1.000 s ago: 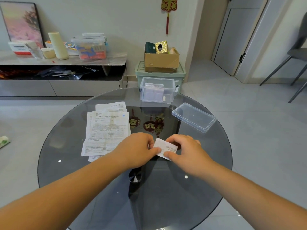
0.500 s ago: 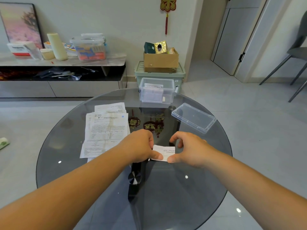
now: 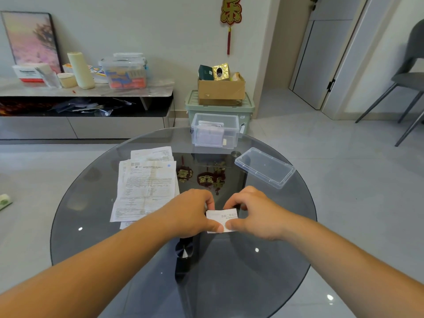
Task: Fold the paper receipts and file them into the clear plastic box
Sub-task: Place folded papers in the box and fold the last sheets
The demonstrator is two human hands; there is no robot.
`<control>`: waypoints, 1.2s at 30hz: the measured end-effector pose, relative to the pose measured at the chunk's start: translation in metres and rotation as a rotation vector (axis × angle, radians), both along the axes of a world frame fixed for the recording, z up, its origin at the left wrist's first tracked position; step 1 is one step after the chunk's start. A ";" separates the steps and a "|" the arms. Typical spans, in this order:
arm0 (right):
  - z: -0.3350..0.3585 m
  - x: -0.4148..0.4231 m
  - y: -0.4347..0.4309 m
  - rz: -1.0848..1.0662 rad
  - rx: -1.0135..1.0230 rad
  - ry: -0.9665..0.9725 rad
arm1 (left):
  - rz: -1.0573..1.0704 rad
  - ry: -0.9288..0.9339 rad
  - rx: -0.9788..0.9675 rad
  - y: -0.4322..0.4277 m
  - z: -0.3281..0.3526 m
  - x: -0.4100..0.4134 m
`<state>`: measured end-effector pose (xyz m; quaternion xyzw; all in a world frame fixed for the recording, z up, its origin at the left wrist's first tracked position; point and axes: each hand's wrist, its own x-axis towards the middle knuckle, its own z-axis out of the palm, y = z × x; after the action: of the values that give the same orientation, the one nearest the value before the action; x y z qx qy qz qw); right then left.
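receipt [image 3: 221, 218]: ends covered by left hand [image 3: 190, 214] and right hand [image 3: 257, 214], small print unreadable | papers [image 3: 146, 187]: lower sheets mostly under top one | box [image 3: 230, 137]: contents hazy through wall | chair [image 3: 408, 76]: cut by right edge

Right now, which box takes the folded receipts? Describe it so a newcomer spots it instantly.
Start at the round glass table. At its far edge stands a small clear plastic box with papers already inside. Unlike the flat clear lid lying to its right, it is deep and open-topped.
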<state>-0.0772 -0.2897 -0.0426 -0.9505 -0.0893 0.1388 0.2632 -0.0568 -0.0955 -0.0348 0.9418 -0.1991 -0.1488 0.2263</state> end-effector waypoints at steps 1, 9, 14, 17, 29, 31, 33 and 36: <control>-0.001 -0.002 0.004 0.027 0.002 -0.039 | -0.007 -0.002 -0.016 0.000 0.001 0.000; 0.006 -0.001 0.005 0.040 0.097 -0.077 | -0.068 -0.099 -0.102 0.001 0.000 -0.005; 0.024 0.019 -0.002 0.003 0.164 -0.146 | -0.066 -0.237 -0.167 0.002 0.018 0.020; 0.042 0.052 -0.007 -0.036 0.216 -0.287 | -0.068 -0.349 -0.162 0.000 0.035 0.057; 0.078 0.242 -0.009 -0.265 0.220 -0.641 | -0.249 -0.613 0.513 -0.025 0.042 0.230; 0.073 0.261 -0.006 -0.242 0.168 -0.622 | -0.280 -0.588 0.556 -0.028 0.040 0.243; 0.067 0.275 -0.005 -0.227 0.139 -0.617 | -0.284 -0.574 0.557 -0.029 0.036 0.251; 0.061 0.287 -0.004 -0.223 0.132 -0.608 | -0.275 -0.563 0.555 -0.029 0.029 0.255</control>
<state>0.2094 -0.2941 0.0184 -0.9331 -0.0681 -0.1871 0.2993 0.1986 -0.1241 -0.0057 0.9356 -0.3293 0.0378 -0.1214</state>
